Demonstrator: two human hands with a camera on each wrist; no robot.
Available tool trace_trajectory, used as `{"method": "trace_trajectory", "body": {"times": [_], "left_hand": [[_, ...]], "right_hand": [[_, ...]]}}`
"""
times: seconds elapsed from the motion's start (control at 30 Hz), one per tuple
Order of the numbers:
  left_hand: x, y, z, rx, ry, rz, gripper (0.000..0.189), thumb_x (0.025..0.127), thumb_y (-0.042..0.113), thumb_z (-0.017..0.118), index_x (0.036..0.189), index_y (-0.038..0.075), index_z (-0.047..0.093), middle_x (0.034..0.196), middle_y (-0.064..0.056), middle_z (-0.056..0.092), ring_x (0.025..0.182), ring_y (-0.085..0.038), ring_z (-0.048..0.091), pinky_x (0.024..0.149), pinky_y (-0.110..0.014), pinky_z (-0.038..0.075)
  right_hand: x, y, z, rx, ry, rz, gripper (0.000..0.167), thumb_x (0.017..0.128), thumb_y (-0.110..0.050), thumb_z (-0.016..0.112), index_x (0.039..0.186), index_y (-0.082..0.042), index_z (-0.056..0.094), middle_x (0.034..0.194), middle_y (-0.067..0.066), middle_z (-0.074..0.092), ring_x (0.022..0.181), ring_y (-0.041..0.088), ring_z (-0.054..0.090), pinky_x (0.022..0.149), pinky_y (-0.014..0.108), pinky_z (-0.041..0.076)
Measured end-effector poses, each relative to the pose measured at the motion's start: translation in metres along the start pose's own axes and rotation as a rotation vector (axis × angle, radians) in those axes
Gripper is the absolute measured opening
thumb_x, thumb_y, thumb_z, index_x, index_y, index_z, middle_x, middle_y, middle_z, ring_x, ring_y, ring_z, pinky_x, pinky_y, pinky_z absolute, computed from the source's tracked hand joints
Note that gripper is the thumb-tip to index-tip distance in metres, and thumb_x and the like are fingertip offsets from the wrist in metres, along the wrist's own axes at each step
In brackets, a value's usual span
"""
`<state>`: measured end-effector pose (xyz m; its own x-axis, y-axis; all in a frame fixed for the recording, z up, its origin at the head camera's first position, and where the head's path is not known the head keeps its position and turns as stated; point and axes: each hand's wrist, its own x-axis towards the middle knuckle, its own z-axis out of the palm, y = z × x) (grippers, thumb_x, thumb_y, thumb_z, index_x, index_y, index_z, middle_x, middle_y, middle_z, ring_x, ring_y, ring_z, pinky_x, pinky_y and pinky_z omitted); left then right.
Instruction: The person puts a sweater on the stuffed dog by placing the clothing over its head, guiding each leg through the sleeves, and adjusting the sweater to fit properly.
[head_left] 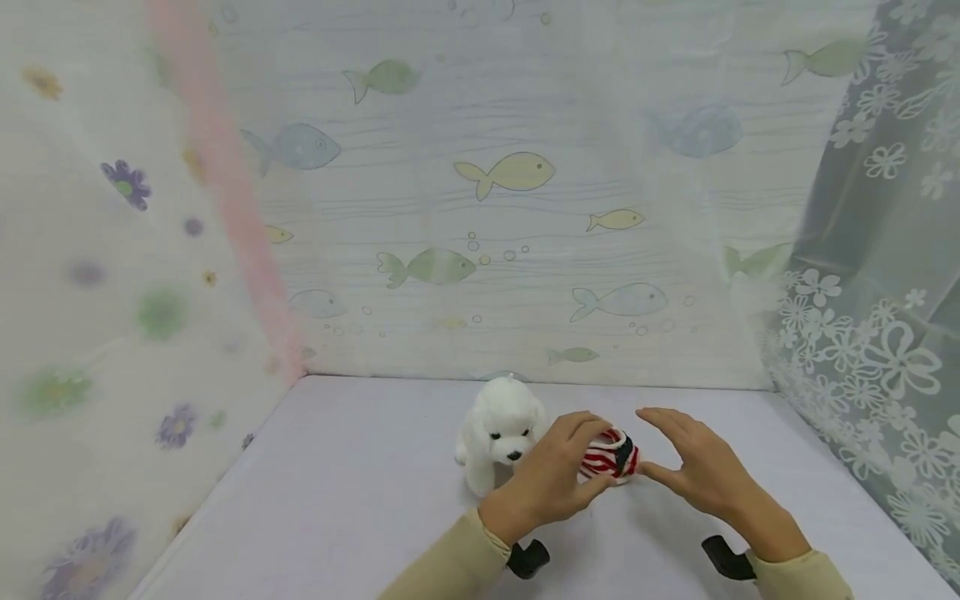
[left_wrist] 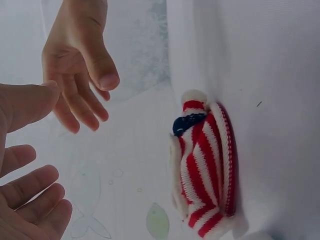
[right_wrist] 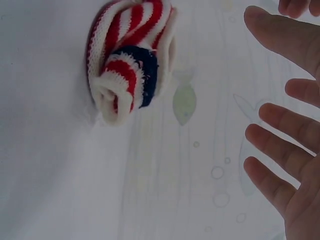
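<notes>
A small knitted sweater (head_left: 609, 457), striped red and white with a navy band and white ribbed edges, lies bunched on the table. My left hand (head_left: 551, 471) hovers at its left and partly covers it in the head view; in the left wrist view, the left hand (left_wrist: 32, 180) is apart from the sweater (left_wrist: 202, 170). To the right of the knit, my right hand (head_left: 701, 467) has its thumb and fingers spread. Space separates the right hand (right_wrist: 290, 135) from the sweater (right_wrist: 132, 60) in the right wrist view. Neither hand holds anything.
A white plush dog (head_left: 506, 429) stands just left of the sweater, partly behind my left hand. The white table (head_left: 337, 500) is bordered by a fish-print curtain (head_left: 450, 208) at the back, a flowered one (head_left: 112, 292) at left and lace (head_left: 885, 333) at right.
</notes>
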<state>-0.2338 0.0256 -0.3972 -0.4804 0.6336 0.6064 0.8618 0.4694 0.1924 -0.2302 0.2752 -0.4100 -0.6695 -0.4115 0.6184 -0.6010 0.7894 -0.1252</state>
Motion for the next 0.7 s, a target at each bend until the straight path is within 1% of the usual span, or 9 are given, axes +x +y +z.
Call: {"method": "trace_trajectory", "body": {"times": [0.17,0.27,0.33,0.4,0.43,0.5,0.6,0.63,0.7], "left_hand": [[-0.001,-0.007,0.01,-0.045,-0.004,-0.082,0.058,0.083,0.028,0.076,0.131,0.013,0.047,0.127,-0.002,0.051,0.12,-0.014,0.047,0.1,-0.022,0.038],[0.0,-0.01,0.017,-0.049,-0.011,-0.102,0.058,0.082,0.026,0.077,0.13,0.014,0.047,0.127,0.0,0.051,0.119,-0.012,0.048,0.099,-0.022,0.038],[0.0,-0.012,0.022,-0.048,-0.019,-0.102,0.058,0.081,0.025,0.077,0.13,0.014,0.047,0.128,0.0,0.05,0.12,-0.011,0.047,0.1,-0.022,0.038],[0.001,-0.013,0.028,-0.044,-0.03,-0.117,0.057,0.081,0.024,0.077,0.129,0.014,0.048,0.129,0.0,0.049,0.12,-0.01,0.047,0.1,-0.021,0.037],[0.001,-0.014,0.03,-0.056,-0.036,-0.136,0.056,0.082,0.023,0.077,0.129,0.014,0.048,0.129,0.001,0.049,0.12,-0.01,0.047,0.099,-0.021,0.038],[0.001,-0.016,0.035,-0.095,-0.05,-0.198,0.052,0.083,0.022,0.075,0.128,0.015,0.05,0.126,0.001,0.051,0.116,-0.01,0.049,0.095,-0.02,0.041],[0.001,-0.018,0.041,-0.15,-0.074,-0.311,0.046,0.086,0.018,0.071,0.128,0.016,0.052,0.123,0.0,0.053,0.109,-0.01,0.053,0.087,-0.021,0.045],[0.001,-0.019,0.043,-0.161,-0.079,-0.341,0.045,0.086,0.017,0.07,0.127,0.016,0.053,0.122,0.0,0.054,0.107,-0.01,0.053,0.085,-0.022,0.046],[0.002,-0.02,0.046,-0.159,-0.089,-0.379,0.043,0.087,0.015,0.068,0.127,0.016,0.054,0.12,-0.001,0.055,0.104,-0.01,0.054,0.082,-0.023,0.047]], "right_hand": [[0.0,0.002,0.009,0.037,-0.03,0.013,0.074,0.067,-0.028,0.086,0.132,-0.008,0.054,0.126,0.01,0.058,0.113,0.031,0.055,0.086,0.052,0.047],[0.0,0.002,0.014,0.059,-0.054,0.03,0.072,0.07,-0.029,0.085,0.131,-0.008,0.054,0.126,0.01,0.058,0.114,0.031,0.056,0.086,0.051,0.048],[0.0,0.002,0.017,0.074,-0.068,0.049,0.07,0.071,-0.029,0.084,0.13,-0.007,0.055,0.126,0.009,0.059,0.114,0.031,0.056,0.086,0.05,0.048],[0.0,0.002,0.02,0.092,-0.085,0.07,0.068,0.072,-0.028,0.084,0.13,-0.007,0.055,0.125,0.009,0.059,0.114,0.031,0.056,0.087,0.05,0.048],[0.0,0.002,0.021,0.102,-0.092,0.079,0.067,0.072,-0.027,0.084,0.13,-0.008,0.055,0.125,0.009,0.059,0.114,0.031,0.056,0.087,0.05,0.048],[0.0,0.002,0.025,0.12,-0.114,0.103,0.063,0.074,-0.026,0.082,0.129,-0.009,0.056,0.124,0.006,0.06,0.11,0.027,0.058,0.085,0.048,0.049],[0.001,0.004,0.031,0.156,-0.151,0.133,0.055,0.077,-0.025,0.08,0.126,-0.012,0.058,0.12,0.002,0.061,0.098,0.02,0.059,0.077,0.037,0.05],[0.002,0.004,0.033,0.182,-0.161,0.142,0.053,0.078,-0.023,0.079,0.125,-0.012,0.059,0.118,0.002,0.061,0.093,0.018,0.058,0.073,0.034,0.049],[0.003,0.005,0.036,0.242,-0.182,0.157,0.049,0.079,-0.019,0.078,0.124,-0.011,0.059,0.114,0.002,0.062,0.083,0.013,0.056,0.066,0.028,0.045]]}}
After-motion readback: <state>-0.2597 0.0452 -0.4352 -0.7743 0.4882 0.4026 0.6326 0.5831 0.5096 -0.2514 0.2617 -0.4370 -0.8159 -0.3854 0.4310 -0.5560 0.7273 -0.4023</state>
